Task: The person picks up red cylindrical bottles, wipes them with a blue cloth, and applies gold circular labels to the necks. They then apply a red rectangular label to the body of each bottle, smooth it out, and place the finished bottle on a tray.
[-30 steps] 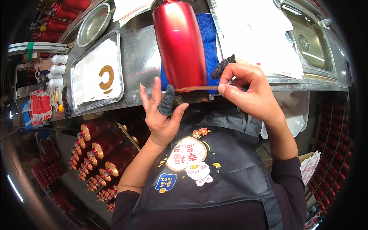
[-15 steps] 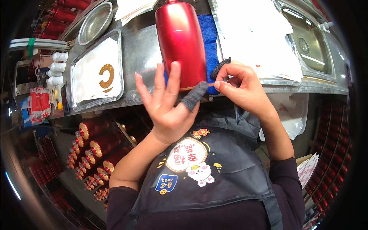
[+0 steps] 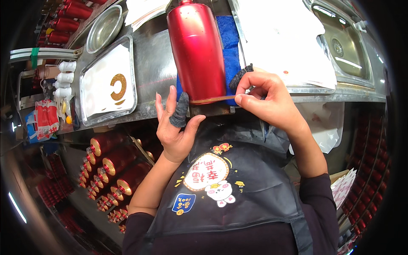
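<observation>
A glossy red bottle (image 3: 196,51) lies on a blue cloth (image 3: 227,42) on the steel counter (image 3: 155,72), its base toward me. A thin gold strip (image 3: 212,100) runs along the base rim. My right hand (image 3: 265,102) pinches the right end of that strip between thumb and forefinger; a dark fabric cot covers one fingertip. To the left of the base is my left hand (image 3: 176,125), palm up and fingers apart, holding nothing. Its forefinger wears a grey cot and reaches up to the bottle's lower left edge.
A steel tray (image 3: 87,106) lined with white paper carries a gold C-shaped piece (image 3: 119,87). A round metal bowl (image 3: 104,27) sits behind it, white sheets (image 3: 280,38) and a sink (image 3: 344,46) lie to the right. Several red gold-capped bottles (image 3: 110,168) are stacked below the counter.
My left hand, raised with fingers spread in front of the bottle half a second ago, has dropped back to the left of the base. My right hand keeps its pinch on the strip.
</observation>
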Motion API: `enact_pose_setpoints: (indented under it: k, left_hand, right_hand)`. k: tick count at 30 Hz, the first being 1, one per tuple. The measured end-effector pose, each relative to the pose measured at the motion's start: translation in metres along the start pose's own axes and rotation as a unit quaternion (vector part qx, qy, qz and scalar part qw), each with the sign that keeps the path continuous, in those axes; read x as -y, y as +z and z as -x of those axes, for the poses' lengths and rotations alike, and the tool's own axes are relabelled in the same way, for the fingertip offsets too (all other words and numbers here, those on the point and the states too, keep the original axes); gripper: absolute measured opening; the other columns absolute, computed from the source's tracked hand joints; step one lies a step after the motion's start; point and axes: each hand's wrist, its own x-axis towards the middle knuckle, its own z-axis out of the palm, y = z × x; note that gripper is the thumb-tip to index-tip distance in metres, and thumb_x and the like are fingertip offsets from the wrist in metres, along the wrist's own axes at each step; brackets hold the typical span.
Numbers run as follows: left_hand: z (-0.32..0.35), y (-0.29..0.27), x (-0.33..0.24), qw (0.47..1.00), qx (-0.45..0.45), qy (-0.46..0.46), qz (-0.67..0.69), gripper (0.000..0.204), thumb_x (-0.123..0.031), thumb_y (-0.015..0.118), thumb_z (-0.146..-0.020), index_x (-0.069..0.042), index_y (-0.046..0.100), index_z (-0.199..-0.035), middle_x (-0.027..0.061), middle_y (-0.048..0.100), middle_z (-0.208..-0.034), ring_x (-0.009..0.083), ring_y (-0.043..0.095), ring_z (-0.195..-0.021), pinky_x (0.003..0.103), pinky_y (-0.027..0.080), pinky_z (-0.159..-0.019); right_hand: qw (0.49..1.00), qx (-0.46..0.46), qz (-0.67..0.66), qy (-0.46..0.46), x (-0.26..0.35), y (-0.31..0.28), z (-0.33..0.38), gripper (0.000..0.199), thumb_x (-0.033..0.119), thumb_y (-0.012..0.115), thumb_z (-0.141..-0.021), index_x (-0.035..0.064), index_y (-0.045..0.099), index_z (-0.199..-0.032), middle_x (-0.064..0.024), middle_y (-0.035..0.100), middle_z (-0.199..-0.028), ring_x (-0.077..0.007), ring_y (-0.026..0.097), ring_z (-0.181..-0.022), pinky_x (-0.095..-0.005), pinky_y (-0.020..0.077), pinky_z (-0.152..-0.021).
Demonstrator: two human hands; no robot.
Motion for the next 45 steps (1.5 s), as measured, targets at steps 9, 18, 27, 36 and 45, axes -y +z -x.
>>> enact_pose_setpoints:
  k: [9,18,27,36,45]
  left_hand:
    - [-0.007,-0.002,-0.008,0.994,0.015,0.081,-0.076,0.040,-0.014,0.087,-0.077,-0.003,0.074,-0.113,0.0247,0.053,-0.148,0.0416,0.059,-0.130,0.069,0.021,-0.114]
    - [-0.044,0.014,-0.033,0.975,0.005,0.144,-0.170,0.012,-0.011,0.078,-0.067,-0.010,0.070,-0.076,0.0173,0.061,-0.143,0.0494,0.050,-0.136,0.073,0.015,-0.115]
    - [-0.023,0.005,-0.004,0.999,-0.021,-0.009,0.038,0.058,-0.011,0.089,-0.073,0.001,0.068,-0.126,0.0226,0.058,-0.144,0.0373,0.057,-0.133,0.066,0.026,-0.116]
    - [0.010,-0.004,0.005,1.000,0.021,0.006,-0.012,0.051,-0.013,0.086,-0.079,0.007,0.067,-0.122,0.0238,0.056,-0.146,0.0388,0.057,-0.133,0.067,0.021,-0.117]
    - [-0.003,-0.004,-0.003,0.995,0.027,0.071,-0.069,0.043,-0.011,0.086,-0.078,-0.003,0.072,-0.117,0.0227,0.056,-0.147,0.0415,0.058,-0.130,0.068,0.021,-0.116]
  right_hand:
    - [1.000,-0.005,0.010,-0.010,-0.009,-0.002,-0.005,0.010,0.008,0.071,-0.086,-0.0004,0.065,-0.084,0.0020,0.055,-0.086,0.0004,0.049,-0.067,-0.0178,0.0375,-0.057]
    - [1.000,-0.002,0.015,-0.011,-0.013,0.003,-0.009,0.011,0.007,0.073,-0.087,-0.0009,0.066,-0.084,0.0026,0.055,-0.086,0.0011,0.049,-0.066,-0.0170,0.0361,-0.056]
    - [0.999,0.030,-0.003,-0.013,-0.010,0.004,-0.010,0.010,0.008,0.074,-0.086,0.0012,0.067,-0.083,0.0031,0.053,-0.088,0.0021,0.043,-0.062,-0.0174,0.0296,-0.053]
    - [1.000,0.013,-0.007,0.002,0.004,0.000,0.002,0.009,0.006,0.071,-0.085,0.0006,0.065,-0.081,0.0023,0.052,-0.087,0.0006,0.045,-0.065,-0.0177,0.0331,-0.056]
    - [1.000,-0.002,-0.016,-0.022,-0.010,0.001,-0.005,0.009,0.005,0.072,-0.087,-0.0003,0.065,-0.083,0.0016,0.053,-0.088,-0.0006,0.049,-0.071,-0.0178,0.0373,-0.060]
